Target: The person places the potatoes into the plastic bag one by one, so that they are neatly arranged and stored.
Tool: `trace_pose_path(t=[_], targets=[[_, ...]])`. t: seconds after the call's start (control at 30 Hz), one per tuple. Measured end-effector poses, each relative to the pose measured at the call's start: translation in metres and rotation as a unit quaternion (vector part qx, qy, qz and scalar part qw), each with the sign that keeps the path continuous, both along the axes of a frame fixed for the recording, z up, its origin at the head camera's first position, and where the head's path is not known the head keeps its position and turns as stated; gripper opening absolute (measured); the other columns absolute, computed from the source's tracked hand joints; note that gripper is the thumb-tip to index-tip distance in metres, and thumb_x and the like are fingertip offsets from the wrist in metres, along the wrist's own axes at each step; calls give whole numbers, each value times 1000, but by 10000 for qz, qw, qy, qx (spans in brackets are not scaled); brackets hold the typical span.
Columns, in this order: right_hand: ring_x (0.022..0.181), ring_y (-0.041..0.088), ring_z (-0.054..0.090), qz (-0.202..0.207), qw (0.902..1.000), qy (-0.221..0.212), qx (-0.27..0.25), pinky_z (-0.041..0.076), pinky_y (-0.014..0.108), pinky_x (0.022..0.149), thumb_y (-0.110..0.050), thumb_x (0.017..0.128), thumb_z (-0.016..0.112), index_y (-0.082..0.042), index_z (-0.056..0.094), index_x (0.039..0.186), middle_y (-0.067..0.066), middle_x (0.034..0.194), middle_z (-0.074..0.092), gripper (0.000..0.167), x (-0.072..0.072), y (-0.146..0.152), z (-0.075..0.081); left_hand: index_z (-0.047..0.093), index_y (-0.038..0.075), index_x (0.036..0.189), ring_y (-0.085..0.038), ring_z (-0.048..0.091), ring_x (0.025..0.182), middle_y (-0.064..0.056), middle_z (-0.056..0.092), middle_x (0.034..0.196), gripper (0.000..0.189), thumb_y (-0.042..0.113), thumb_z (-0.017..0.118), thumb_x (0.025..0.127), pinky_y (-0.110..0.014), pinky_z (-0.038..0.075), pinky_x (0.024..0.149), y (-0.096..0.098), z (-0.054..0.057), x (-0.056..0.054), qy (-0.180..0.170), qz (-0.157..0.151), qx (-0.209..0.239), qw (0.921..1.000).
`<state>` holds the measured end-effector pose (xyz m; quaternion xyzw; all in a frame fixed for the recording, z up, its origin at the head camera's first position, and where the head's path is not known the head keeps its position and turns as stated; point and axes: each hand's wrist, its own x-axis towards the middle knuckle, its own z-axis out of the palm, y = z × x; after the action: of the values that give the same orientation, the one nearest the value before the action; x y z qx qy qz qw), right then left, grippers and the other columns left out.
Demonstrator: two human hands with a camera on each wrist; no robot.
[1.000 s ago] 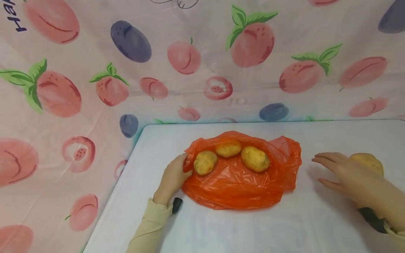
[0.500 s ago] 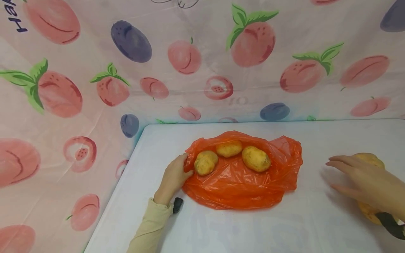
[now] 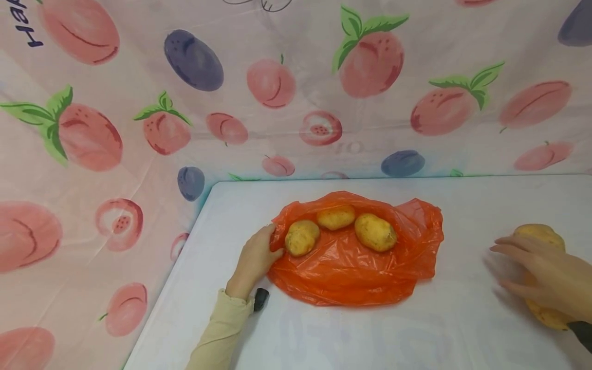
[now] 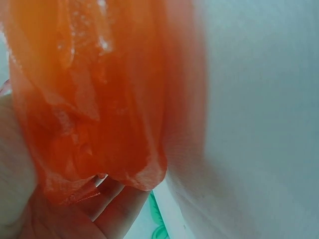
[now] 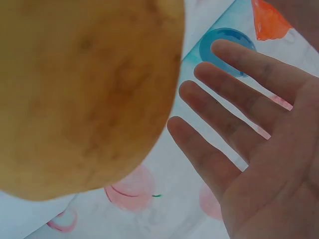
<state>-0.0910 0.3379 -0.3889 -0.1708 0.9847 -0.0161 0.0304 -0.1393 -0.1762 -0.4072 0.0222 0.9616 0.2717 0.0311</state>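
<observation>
An orange-red plastic bag (image 3: 342, 285) lies spread on the table, with three potatoes on it: a left potato (image 3: 302, 238), a back potato (image 3: 336, 217) and a right potato (image 3: 375, 233). My left hand (image 3: 251, 263) holds the bag's left edge between thumb and fingers; in the left wrist view the bag film (image 4: 99, 114) hangs over the palm. Over at the right, my right hand (image 3: 550, 275) hovers with fingers straight and spread. It partly covers a far potato (image 3: 540, 233) and a near potato (image 3: 548, 314). One potato (image 5: 89, 99) looms large beside those fingers in the right wrist view.
The white table (image 3: 462, 329) ends at the back against a fruit-printed cloth (image 3: 300, 67), which also runs along the left side. A black wrist device (image 3: 261, 299) sits at the left cuff.
My right hand has moved right, away from the bag and over the potatoes at the right, uncovering more of the near one. The left hand and the bag have stayed put.
</observation>
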Motion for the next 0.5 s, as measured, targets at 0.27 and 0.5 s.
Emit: trace_pose_path(t=[0.27,0.5], targets=[[109,46,47,-125,9999,-86,-47,43,70,92,-41,64,90,3,63,117,29,122,53,74,4,7,-3,46,9,147,-29,55,126,-10,58,140,68,13,77,86,-49,46,107,2,0,-1,0,7,19,10000],[108,42,47,227,9955,747,-532,36,66,104,-29,55,95,3,63,113,24,120,54,74,10,17,-20,46,9,147,-30,55,126,-10,58,140,69,14,77,86,-50,46,107,2,2,-1,-33,37,-7,10000]])
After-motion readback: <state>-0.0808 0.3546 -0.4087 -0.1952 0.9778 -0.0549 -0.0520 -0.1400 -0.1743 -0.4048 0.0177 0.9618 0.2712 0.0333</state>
